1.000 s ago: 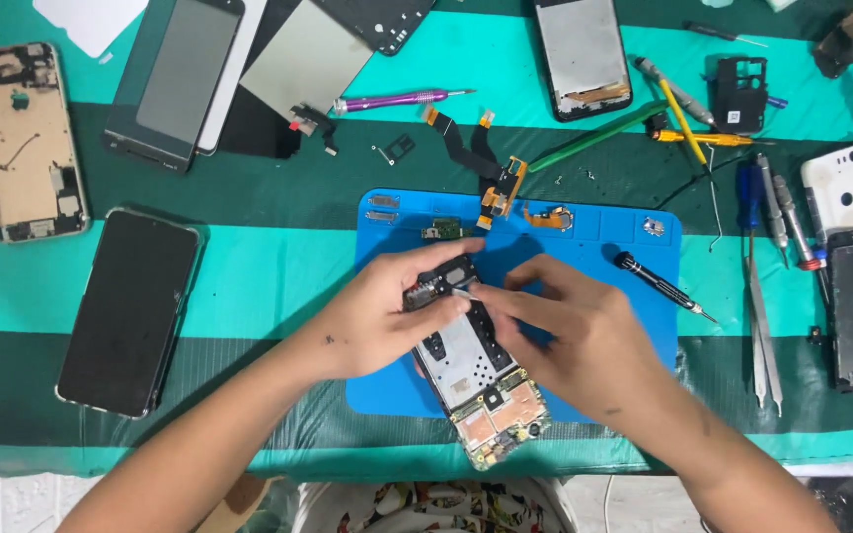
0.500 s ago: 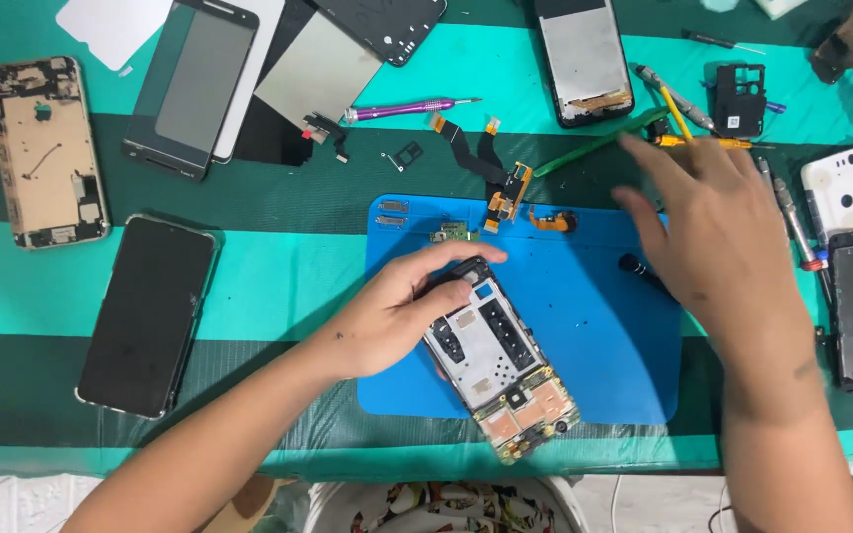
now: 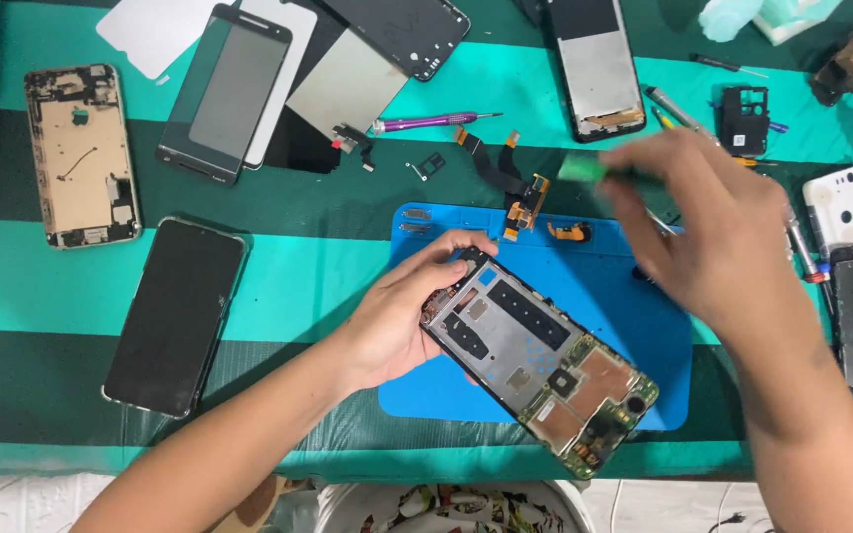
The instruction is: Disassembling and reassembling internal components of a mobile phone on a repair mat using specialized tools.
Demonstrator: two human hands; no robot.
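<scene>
Fingers of my left hand (image 3: 397, 321) curl around the upper end of the opened phone (image 3: 537, 358), which lies slanted on the blue mat (image 3: 634, 296), its circuit-board end toward me. My right hand (image 3: 718, 232) hovers blurred above the mat's far right corner, well apart from the phone, fingers pinching a green tool (image 3: 584, 168). A black phone (image 3: 176, 314) lies on the striped surface (image 3: 298, 286) at left.

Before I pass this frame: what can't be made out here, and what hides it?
Head view only:
- Green tool in the right hand: motion-blurred; its kind and the grip on it are unclear.
- Opened phone: its top corner hidden under the left hand fingers.
- Blue mat: right side covered by the right hand.
- Patterned bowl: cut off by the bottom edge.
</scene>
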